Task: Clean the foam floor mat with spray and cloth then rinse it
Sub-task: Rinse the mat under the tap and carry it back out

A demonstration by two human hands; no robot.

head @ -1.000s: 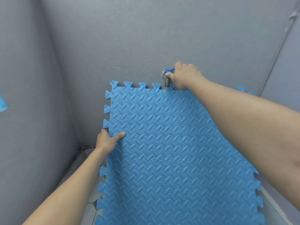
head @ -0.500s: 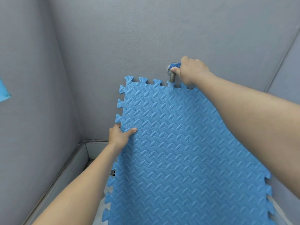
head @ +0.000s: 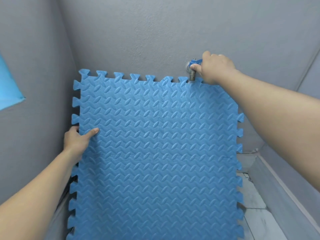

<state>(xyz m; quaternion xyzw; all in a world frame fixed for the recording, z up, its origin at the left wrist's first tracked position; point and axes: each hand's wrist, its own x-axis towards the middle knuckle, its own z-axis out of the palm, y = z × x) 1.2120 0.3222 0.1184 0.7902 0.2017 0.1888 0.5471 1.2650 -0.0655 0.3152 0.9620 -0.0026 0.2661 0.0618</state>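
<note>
Blue foam floor mat (head: 159, 153) with interlocking toothed edges and a leaf-pattern texture stands upright against the grey wall (head: 155, 35), filling the centre of view. At nine o'clock, the left hand (head: 78, 141) grips its left edge, thumb laid on the front face, fingers hidden behind. Farther off, at one o'clock just above the mat's top edge, the right hand (head: 216, 66) pinches the blue handle of a metal wall tap (head: 192, 73).

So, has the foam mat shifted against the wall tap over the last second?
Yes. The foam mat has slid left relative to the wall tap: more of its edge tabs now lie left of the spout, which is still at the mat's top edge.
</note>
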